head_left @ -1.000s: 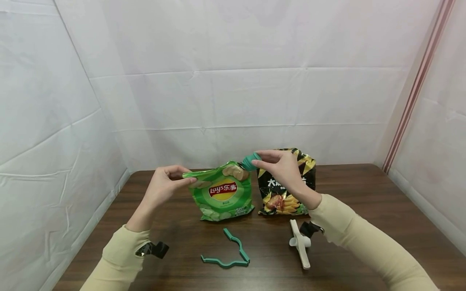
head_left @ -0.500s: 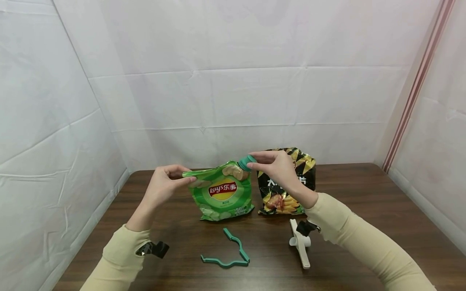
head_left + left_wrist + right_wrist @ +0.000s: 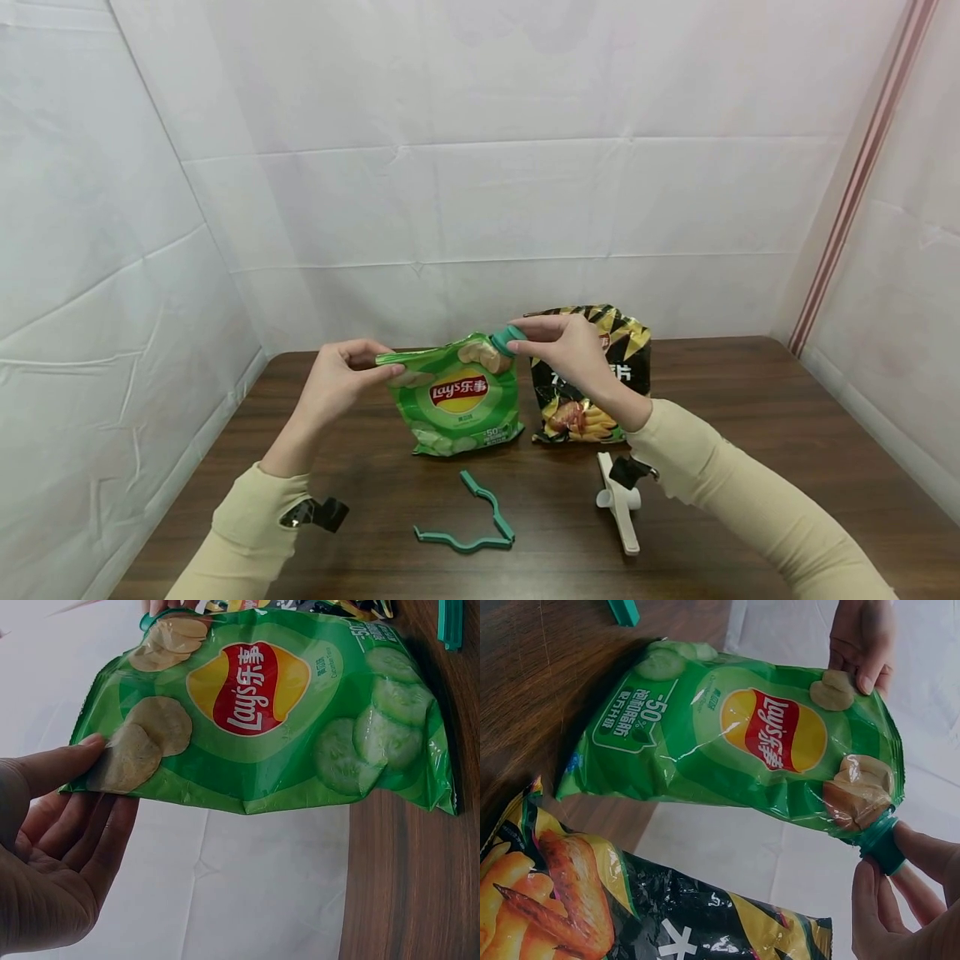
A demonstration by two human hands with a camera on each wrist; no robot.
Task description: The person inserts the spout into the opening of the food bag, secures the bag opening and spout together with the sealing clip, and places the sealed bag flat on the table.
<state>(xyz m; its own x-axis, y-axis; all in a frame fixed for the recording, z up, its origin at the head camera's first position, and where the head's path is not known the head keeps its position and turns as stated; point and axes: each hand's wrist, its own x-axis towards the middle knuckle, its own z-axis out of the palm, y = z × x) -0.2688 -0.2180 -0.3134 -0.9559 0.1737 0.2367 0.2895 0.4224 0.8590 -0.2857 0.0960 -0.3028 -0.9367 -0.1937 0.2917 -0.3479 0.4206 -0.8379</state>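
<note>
A green bag of Lay's chips [image 3: 457, 408] stands on the table with its top edge slanting. My left hand [image 3: 347, 379] pinches the bag's upper left corner between thumb and fingers; in the left wrist view the thumb lies on the printed front. At the upper right corner sits a teal ribbed cap [image 3: 882, 844], against the bag's edge. My right hand [image 3: 573, 350] pinches that cap between thumb and fingertips. Behind the right hand stands a black and yellow chip bag [image 3: 585, 421], partly covered by it.
A teal hinged clip [image 3: 468, 546] lies spread on the brown table [image 3: 360, 533] in front of the green bag. Right of it lies a white clip [image 3: 618, 504] with a round middle. White sheeting [image 3: 480, 200] hangs behind and at both sides.
My right hand has moved left and slightly down with the cap, which now sits over the green bag's upper right corner. The left hand and bag have stayed in place.
</note>
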